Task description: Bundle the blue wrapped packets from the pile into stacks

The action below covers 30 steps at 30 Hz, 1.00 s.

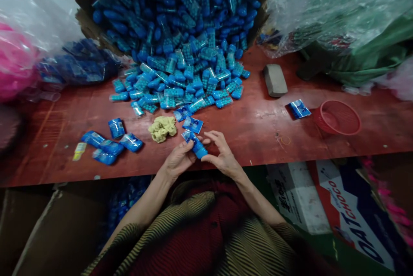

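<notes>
In front of my body, my left hand (180, 155) pinches a small blue packet (198, 148) between thumb and fingers. Its upper end is a printed wrapper; the lower end is plain blue and rounded, like the small capped bottles in the heap. My right hand (222, 155) is beside it with fingers apart and curved, the thumb close to the packet's lower end; whether it touches I cannot tell. Just beyond lie flat blue printed wrappers (192, 125). A crumpled pale yellow lump (162, 129) rests left of them.
A large heap of clear bottles with blue beads (190, 65) spills from a carton onto the red table (232, 134). Several filled blue packets (108, 147) lie left. At right are a grey block (275, 80), a single wrapper (299, 108) and a red basket (337, 118).
</notes>
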### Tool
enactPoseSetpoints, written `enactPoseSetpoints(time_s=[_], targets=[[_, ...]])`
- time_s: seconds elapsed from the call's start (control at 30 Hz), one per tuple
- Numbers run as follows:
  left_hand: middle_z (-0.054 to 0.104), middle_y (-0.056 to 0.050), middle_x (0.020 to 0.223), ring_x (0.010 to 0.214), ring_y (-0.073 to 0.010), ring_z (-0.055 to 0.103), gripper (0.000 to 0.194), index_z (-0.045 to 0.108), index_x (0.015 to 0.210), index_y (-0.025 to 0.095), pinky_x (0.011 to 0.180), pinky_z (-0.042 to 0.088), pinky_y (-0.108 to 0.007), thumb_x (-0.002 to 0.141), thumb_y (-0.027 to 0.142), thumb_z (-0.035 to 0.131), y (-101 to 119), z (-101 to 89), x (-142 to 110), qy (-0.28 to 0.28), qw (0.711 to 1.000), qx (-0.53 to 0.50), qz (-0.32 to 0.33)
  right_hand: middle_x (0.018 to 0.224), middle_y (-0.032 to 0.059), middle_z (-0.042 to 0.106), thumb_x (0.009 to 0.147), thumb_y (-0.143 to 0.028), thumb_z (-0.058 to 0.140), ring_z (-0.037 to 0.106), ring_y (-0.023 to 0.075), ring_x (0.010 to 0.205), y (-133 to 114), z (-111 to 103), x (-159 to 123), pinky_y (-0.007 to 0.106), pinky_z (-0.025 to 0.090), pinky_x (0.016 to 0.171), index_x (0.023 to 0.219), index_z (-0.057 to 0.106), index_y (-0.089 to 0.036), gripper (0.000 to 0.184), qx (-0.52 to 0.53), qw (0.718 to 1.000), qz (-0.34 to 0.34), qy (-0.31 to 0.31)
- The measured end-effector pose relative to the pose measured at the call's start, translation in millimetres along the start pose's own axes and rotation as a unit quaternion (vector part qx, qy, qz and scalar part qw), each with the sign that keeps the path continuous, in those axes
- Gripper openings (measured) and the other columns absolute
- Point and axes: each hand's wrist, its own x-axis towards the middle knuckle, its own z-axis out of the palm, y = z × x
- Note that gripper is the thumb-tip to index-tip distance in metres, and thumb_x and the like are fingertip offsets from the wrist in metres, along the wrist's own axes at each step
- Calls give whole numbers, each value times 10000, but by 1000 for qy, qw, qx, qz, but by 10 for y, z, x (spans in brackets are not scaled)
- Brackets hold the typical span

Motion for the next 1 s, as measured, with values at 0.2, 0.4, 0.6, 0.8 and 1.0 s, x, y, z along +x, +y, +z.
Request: enactPoseSetpoints(time_s=[0.2,0.4,0.6,0.8,1.0], targets=[[718,-44,752,922,-235,671,164,660,833,141,913,480,-375,690,181,731,35,-113,39,-72,996,5,-55,1449,40,349,748,-399,704,361,245,1326,-41,-60,50,431,358,1069,1403,330,-382,754,86,985,-22,-149],[720,-72,803,835,-214,684,160,653,894,138,753,539,-307,747,197,676,-44,2,10,-10,998,-6,-55,1354,45,472,728,-352,732,454,231,1246,-34,-42,74,423,360,1060,1382,389,-353,739,91,989,-25,-113],[702,-58,712,559,-129,632,167,653,868,123,533,518,-214,742,222,697,-211,176,-89,59,997,-42,-20,1276,30,556,730,-229,711,532,216,1162,-55,-22,42,409,399,1028,1344,460,-328,671,103,990,24,-97],[706,-53,753,697,-133,659,158,660,900,135,638,522,-205,773,228,667,-292,270,-108,61,997,-41,21,1284,11,573,741,-195,671,523,205,1198,-20,-41,-1,398,390,1045,1344,461,-326,652,150,984,51,-84],[714,-90,889,855,-183,669,272,645,1024,123,761,523,-268,760,185,670,-169,260,-141,7,1000,-13,-5,1294,10,566,744,-247,697,503,209,1225,-31,-121,50,413,387,1049,1368,420,-334,689,163,976,50,-133]])
